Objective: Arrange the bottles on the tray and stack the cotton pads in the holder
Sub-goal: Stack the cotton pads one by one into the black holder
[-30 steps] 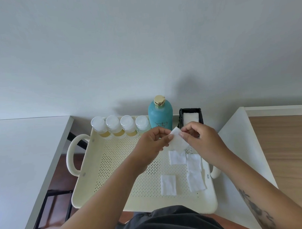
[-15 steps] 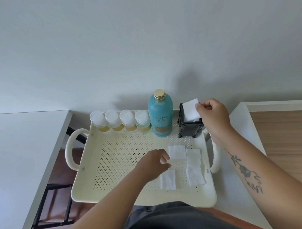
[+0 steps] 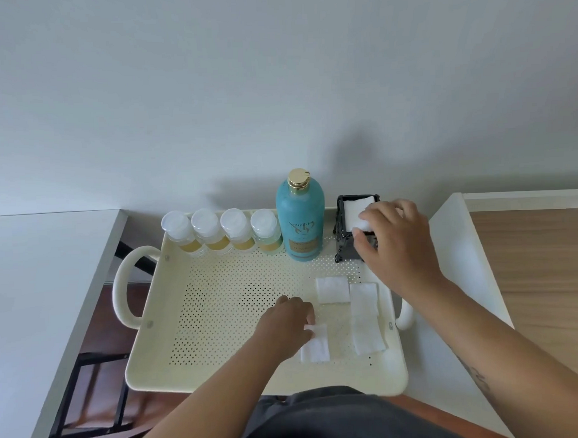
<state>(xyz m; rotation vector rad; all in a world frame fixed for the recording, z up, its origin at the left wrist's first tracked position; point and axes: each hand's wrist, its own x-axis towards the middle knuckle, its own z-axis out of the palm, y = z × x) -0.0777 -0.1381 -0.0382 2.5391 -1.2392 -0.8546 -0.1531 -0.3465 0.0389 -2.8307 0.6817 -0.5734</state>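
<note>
A cream perforated tray [image 3: 219, 319] holds several small white-capped bottles [image 3: 222, 234] in a row along its back edge. A tall teal bottle [image 3: 300, 218] with a gold cap stands to their right. In the back right corner is a black holder [image 3: 344, 246] with a white cotton pad [image 3: 354, 210] on top of its stack. My right hand [image 3: 396, 244] rests over the holder, fingers and thumb on that pad. My left hand [image 3: 288, 320] pinches the top corner of a front pad [image 3: 316, 347]. Three more loose pads [image 3: 366, 317] lie flat beside it.
The tray spans a gap between a white table [image 3: 38, 293] on the left and a white surface [image 3: 460, 278] on the right. A wooden top [image 3: 538, 269] lies further right. A pale wall rises right behind the tray. Dark frame bars show below at the left.
My right hand carried a pad from the tray's middle to the holder and lowered it in. My left hand dropped to the tray and reached the front pad.
</note>
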